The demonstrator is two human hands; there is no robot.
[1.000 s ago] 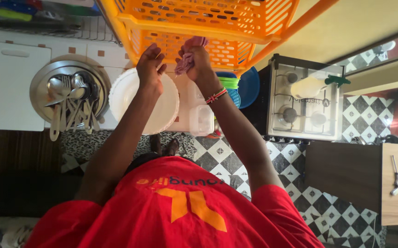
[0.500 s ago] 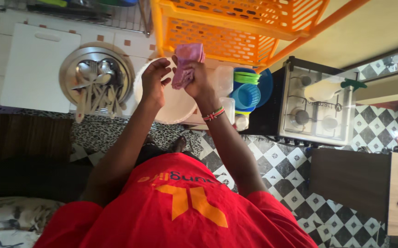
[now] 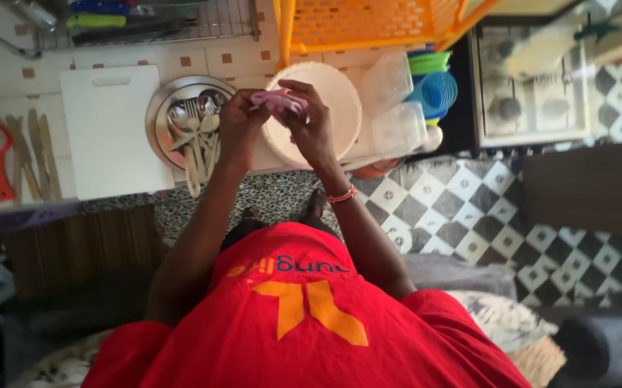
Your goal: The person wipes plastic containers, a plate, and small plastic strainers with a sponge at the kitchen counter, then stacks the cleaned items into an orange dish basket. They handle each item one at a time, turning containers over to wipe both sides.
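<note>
Cloth (image 3: 276,102), pink and crumpled, lies with its long axis side to side, stretched between my two hands above the white plate (image 3: 336,97). My left hand (image 3: 238,122) pinches its left end; my right hand (image 3: 312,123) grips the right end, fingers curled over it.

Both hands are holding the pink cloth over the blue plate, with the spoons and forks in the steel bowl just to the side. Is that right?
Not quite. In the head view the left hand and right hand do hold the pink cloth, but the plate under it is white, not blue. The spoons and forks do lie in the steel bowl beside it.
</note>
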